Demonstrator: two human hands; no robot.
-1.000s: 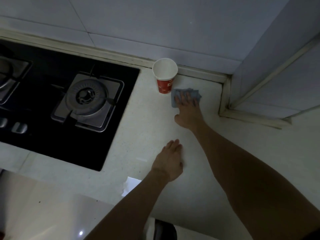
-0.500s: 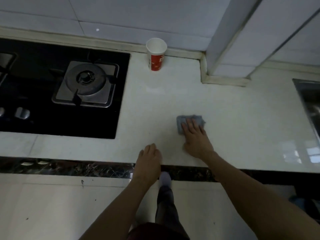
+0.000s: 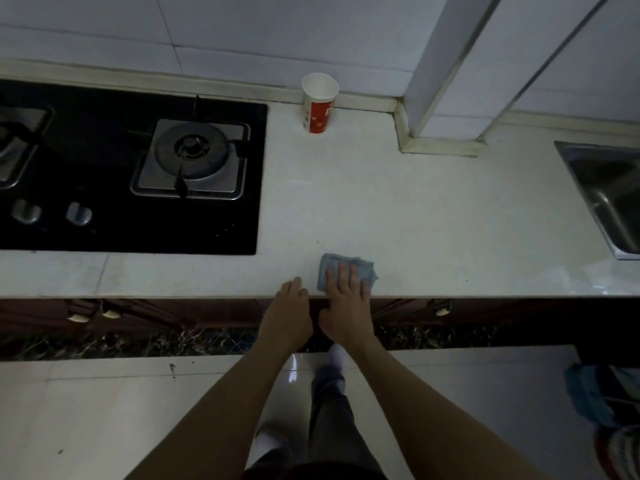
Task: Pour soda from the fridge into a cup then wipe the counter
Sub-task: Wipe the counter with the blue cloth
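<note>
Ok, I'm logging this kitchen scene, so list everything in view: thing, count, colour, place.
counter: one, white, across the middle.
cup: one, red and white, upright at the back wall.
cloth: one, blue-grey, at the counter's front edge.
hob: one, black, left, inset in the counter.
burners: two, steel, one cut off at the left.
knobs: two, silver, front of the hob.
sink: one, steel, right edge.
handles: three, pale, on dark cabinet fronts below.
bundle: one, blue, on the floor, right.
hands: left at the counter edge, right flat on the cloth.
</note>
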